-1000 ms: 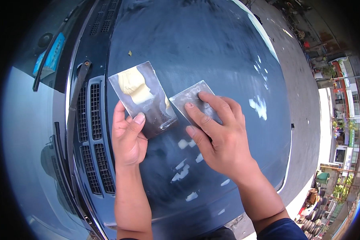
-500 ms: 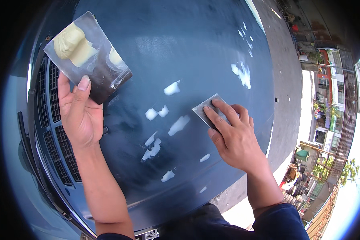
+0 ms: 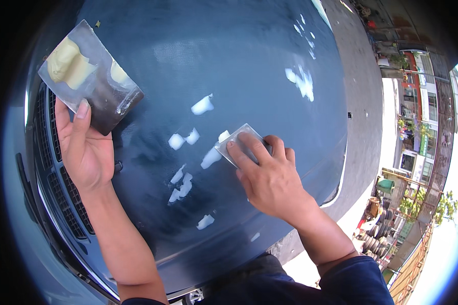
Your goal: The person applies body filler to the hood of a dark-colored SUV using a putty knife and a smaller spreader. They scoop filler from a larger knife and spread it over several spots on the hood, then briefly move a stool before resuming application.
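My left hand (image 3: 88, 152) grips the lower edge of a flat metal putty plate (image 3: 103, 94), thumb on top. A thick lump of cream-yellow putty (image 3: 65, 63) sits on the plate, with a smaller smear by its far edge. In my right hand (image 3: 275, 185) is a thin metal spreader (image 3: 244, 140), fingers laid flat along it. Its left edge touches the dark blue car hood (image 3: 269, 66) beside a pale putty patch (image 3: 211, 158). A small dab of cream putty (image 3: 224, 135) shows at the spreader's edge.
More whitish patches dot the hood, among them a large one (image 3: 303, 84) toward the right. Black vent grilles (image 3: 66, 193) run along the left side. Grey pavement (image 3: 364, 96) lies beyond the hood's right edge, with a stack of tyres (image 3: 374, 241) farther off.
My right hand has moved left with the spreader to the middle patch, where fresh cream putty now shows. The left hand and plate have shifted slightly left and down in view.
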A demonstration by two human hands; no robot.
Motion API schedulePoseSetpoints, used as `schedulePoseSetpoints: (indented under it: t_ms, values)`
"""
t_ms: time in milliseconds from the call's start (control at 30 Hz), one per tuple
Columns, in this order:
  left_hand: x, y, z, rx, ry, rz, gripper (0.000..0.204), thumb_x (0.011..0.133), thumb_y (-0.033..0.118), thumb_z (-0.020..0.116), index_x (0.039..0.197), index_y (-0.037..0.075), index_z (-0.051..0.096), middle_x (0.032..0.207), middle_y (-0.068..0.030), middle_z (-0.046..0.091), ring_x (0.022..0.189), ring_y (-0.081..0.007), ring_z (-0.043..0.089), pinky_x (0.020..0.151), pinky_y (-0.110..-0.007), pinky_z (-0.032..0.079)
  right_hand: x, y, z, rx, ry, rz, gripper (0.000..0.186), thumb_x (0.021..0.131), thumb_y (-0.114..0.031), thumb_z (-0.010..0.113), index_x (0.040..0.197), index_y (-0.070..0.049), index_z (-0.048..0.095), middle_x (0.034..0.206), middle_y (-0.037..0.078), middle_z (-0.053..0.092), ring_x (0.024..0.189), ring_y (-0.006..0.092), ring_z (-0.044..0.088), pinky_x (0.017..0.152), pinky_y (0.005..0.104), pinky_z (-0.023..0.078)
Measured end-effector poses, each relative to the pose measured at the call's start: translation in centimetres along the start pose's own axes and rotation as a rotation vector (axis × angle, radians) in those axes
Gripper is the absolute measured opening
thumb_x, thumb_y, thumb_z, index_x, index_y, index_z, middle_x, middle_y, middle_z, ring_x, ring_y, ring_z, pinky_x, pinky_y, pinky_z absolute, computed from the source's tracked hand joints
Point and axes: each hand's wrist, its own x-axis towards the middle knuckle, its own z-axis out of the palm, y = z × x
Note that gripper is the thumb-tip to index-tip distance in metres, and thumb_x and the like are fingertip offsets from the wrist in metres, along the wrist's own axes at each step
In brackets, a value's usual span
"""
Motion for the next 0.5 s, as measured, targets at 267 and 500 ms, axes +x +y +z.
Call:
schedulePoseSetpoints:
  t_ms: [267, 500]
  values:
    - [0.0, 0.2, -0.4, 0.011, 0.01, 0.0, 0.051, 0.094, 0.006, 0.05, 0.141, 0.001, 0.031, 0.132, -0.0124, 0.048, 0.122, -0.0222, 0.049, 0.103, -0.04, 0.039, 0.7, -0.7, -1.4, 0.082, 0.014, 0.049, 0.049, 0.079, -0.013, 0.061, 0.127, -0.011, 0.052, 0.127, 0.008, 0.047, 0.099, 0.037, 0.048, 0.075, 0.0457, 0.042]
    - [0.2, 0.2, -0.1, 0.028, 0.031, 0.003, 0.052, 0.094, 0.006, 0.05, 0.141, 0.001, 0.03, 0.133, -0.0126, 0.047, 0.123, -0.0223, 0.048, 0.104, -0.04, 0.038, -0.5, -2.3, -0.2, 0.033, -0.06, 0.07, 0.049, 0.079, -0.017, 0.062, 0.126, -0.01, 0.053, 0.125, 0.007, 0.048, 0.094, 0.0353, 0.048, 0.071, 0.043, 0.042]
